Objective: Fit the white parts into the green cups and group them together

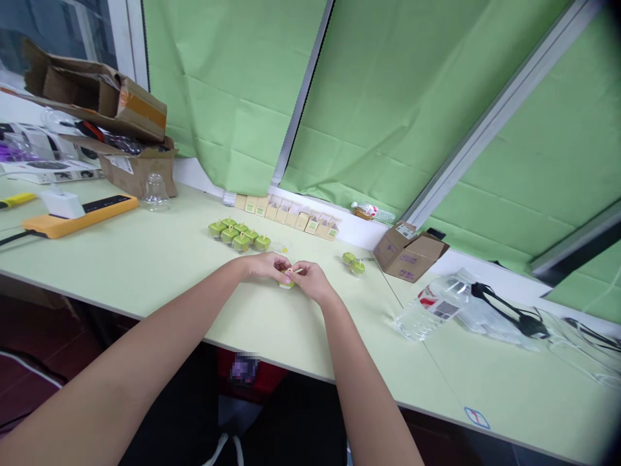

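Observation:
My left hand (pixel 264 265) and my right hand (pixel 310 279) meet over the pale green table (pixel 145 259), fingers pinched together on a small yellow-green item (pixel 286 282) with a thin string or tag between them. Both hands are closed on it. A cluster of several small green round pieces (pixel 239 236) sits just beyond my left hand. Two more green pieces (pixel 354 262) lie to the right. A row of small cream boxes (pixel 288 215) lines the wall edge behind.
A small open cardboard box (pixel 408 251) stands at right, with an empty plastic bottle (pixel 431 304) lying on its side and clear bags with a black cord (pixel 509 314). At left are an orange power strip (pixel 80 215), a glass dome (pixel 155 193) and stacked cartons (pixel 97 97).

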Demonstrator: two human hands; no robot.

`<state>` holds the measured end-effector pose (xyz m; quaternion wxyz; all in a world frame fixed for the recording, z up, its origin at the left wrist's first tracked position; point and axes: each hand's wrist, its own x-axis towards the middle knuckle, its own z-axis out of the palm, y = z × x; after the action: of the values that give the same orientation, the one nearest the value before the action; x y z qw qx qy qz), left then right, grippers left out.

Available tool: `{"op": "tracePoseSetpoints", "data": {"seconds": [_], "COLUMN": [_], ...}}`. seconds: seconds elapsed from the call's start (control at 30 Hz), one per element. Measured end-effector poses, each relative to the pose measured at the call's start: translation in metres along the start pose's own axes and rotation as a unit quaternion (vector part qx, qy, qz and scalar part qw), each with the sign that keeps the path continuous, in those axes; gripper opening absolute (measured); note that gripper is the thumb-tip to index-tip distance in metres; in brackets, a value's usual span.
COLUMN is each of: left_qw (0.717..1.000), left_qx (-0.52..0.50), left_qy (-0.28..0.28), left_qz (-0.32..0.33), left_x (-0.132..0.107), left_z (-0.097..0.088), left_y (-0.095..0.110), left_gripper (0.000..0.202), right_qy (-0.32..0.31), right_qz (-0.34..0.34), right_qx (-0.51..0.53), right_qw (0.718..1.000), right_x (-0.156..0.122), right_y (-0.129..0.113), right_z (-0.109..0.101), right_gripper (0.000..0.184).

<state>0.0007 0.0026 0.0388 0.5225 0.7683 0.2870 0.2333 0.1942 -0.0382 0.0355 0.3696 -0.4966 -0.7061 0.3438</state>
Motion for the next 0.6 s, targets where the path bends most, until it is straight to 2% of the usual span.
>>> {"op": "tracePoseSetpoints", "data": {"seconds": [0.13, 0.3, 0.4, 0.5, 0.6], "left_qw": [0.999, 0.999, 0.999, 0.999, 0.999], "left_qx": [0.025, 0.008, 0.004, 0.018, 0.041], "left_qy": [0.023, -0.034, -0.044, -0.026, 0.014], "left_qz": [0.006, -0.029, -0.032, -0.018, 0.008], "left_x": [0.0, -0.002, -0.002, 0.0, 0.002], "left_z": [0.0, 0.0, 0.001, 0.0, 0.0], "left_y": [0.0, 0.005, 0.006, 0.003, 0.0], "left_gripper": [0.041, 0.042, 0.041, 0.043, 0.041], "right_qy": [0.019, -0.047, -0.064, -0.039, 0.007], "right_qz": [-0.006, 0.033, 0.039, 0.03, 0.005], "right_qx": [-0.021, 0.002, 0.014, -0.003, -0.042], "right_qw": [1.0, 0.998, 0.997, 0.999, 0.999], "right_x": [0.001, 0.001, 0.0, 0.0, 0.001], "right_y": [-0.001, 0.004, 0.005, 0.005, 0.002], "right_z": [0.0, -0.009, -0.011, -0.009, -0.004], "right_gripper": [0.028, 0.035, 0.037, 0.036, 0.031]}}
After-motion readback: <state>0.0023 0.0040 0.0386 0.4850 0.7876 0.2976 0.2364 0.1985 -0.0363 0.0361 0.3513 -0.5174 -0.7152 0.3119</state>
